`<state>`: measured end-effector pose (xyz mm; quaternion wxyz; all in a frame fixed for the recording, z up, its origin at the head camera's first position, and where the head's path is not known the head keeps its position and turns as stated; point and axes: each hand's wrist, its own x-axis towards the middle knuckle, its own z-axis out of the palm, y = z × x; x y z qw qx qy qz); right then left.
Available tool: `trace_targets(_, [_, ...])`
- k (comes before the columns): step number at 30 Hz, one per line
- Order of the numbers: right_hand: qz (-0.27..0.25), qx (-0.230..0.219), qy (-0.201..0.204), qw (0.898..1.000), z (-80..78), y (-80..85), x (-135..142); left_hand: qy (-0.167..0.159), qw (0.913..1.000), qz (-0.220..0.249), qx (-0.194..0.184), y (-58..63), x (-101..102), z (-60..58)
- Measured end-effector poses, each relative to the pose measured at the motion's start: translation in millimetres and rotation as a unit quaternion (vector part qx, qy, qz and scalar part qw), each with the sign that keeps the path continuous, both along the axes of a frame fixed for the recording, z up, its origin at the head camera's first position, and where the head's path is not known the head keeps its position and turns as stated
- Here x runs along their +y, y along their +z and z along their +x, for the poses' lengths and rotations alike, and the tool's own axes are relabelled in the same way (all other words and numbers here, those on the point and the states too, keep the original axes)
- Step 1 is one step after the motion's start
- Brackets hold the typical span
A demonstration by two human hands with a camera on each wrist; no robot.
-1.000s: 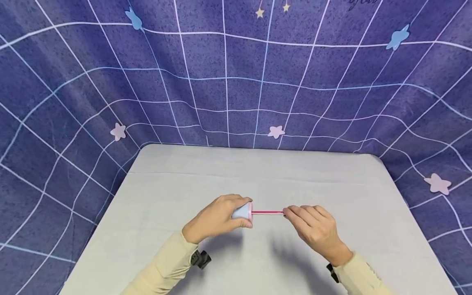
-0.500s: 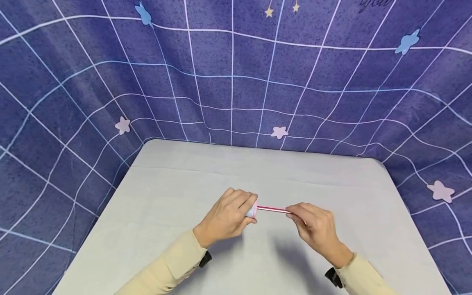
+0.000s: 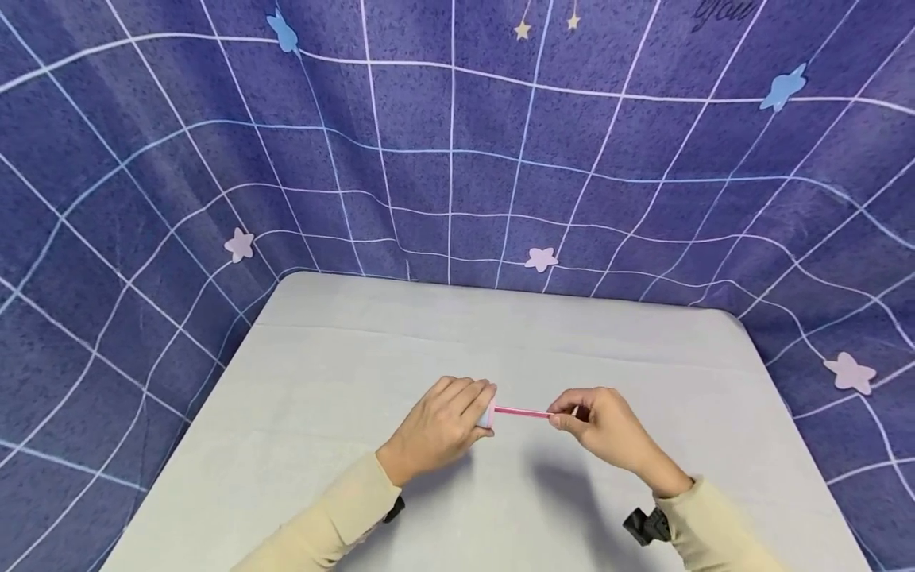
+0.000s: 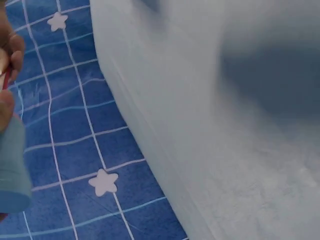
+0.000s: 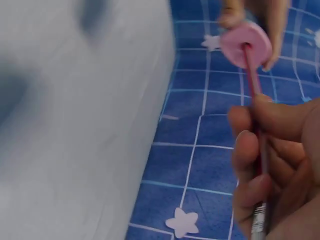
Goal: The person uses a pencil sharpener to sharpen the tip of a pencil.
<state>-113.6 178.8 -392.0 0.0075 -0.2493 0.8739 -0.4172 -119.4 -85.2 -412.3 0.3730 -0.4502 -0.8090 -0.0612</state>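
In the head view my left hand (image 3: 436, 429) grips a pencil sharpener (image 3: 487, 416), its fingers over the top and its thumb below. The left wrist view shows the sharpener's light blue, waisted body (image 4: 11, 167). A round pink end (image 5: 232, 46) with a hole faces my right hand in the right wrist view. One end of a red-and-white striped pencil (image 3: 522, 411) sits in that hole; its tip is hidden inside. My right hand (image 3: 611, 429) pinches the pencil's other part between thumb and fingers. A silvery end (image 5: 258, 220) of the pencil shows below those fingers.
Both hands are above a table with a white cover (image 3: 372, 342). A blue-purple curtain (image 3: 400, 183) with a grid and stars hangs behind and at both sides. A black wrist device (image 3: 646, 526) is at the right sleeve.
The right hand has turned over, so its thumb and curled fingers now show. The left hand has turned too, covering more of the sharpener. The pencil stays in the hole; the view shifted slightly.
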Motion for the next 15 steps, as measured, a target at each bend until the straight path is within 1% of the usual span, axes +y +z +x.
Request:
trace_targets(1, [0.012,0.046,-0.011,0.999,0.7,-2.6,-1.7,0.005,0.9997,0.001,-0.025,1.7,-0.5,-0.6])
trace_targets(2, [0.021,0.095,-0.019,0.995,1.3,-5.4,-3.0,0.010,0.9987,0.002,-0.049,3.8,-1.1,-1.4])
trace_targets(3, [0.027,0.144,-0.023,0.989,1.6,-8.8,-3.8,0.014,0.9971,0.003,-0.074,6.2,-1.6,-2.3])
trace_targets(4, [0.029,0.194,-0.025,0.980,1.8,-11.8,-4.5,0.017,0.9944,0.004,-0.105,8.9,-2.1,-3.0])
trace_targets(5, [0.030,0.243,-0.025,0.969,1.7,-14.3,-4.9,0.020,0.9907,0.005,-0.135,12.0,-2.5,-3.9])
trace_targets(6, [0.034,0.292,-0.025,0.956,1.5,-16.6,-5.1,0.023,0.9861,0.005,-0.165,15.4,-3.2,-4.7])
trace_targets(8, [0.042,0.390,-0.022,0.920,0.2,-19.3,-5.7,0.020,0.9742,0.005,-0.225,21.6,-4.3,-7.3])
trace_targets(10, [0.046,0.470,-0.019,0.881,-0.8,-18.4,-7.4,0.015,0.9573,0.004,-0.289,27.5,-5.9,-9.6])
trace_targets(12, [0.058,0.545,-0.022,0.836,-1.5,-15.5,-9.3,0.002,0.9356,0.002,-0.353,32.6,-7.6,-12.5])
trace_targets(13, [0.060,0.575,-0.023,0.815,-1.6,-13.5,-10.3,-0.003,0.9234,0.002,-0.384,34.9,-8.4,-13.8])
trace_targets(14, [0.060,0.599,-0.022,0.798,-1.6,-11.7,-11.3,-0.006,0.9109,0.002,-0.413,37.1,-9.2,-15.0])
trace_targets(15, [0.060,0.619,-0.021,0.783,-1.6,-9.8,-12.2,-0.008,0.8989,0.002,-0.438,39.1,-9.9,-16.0])
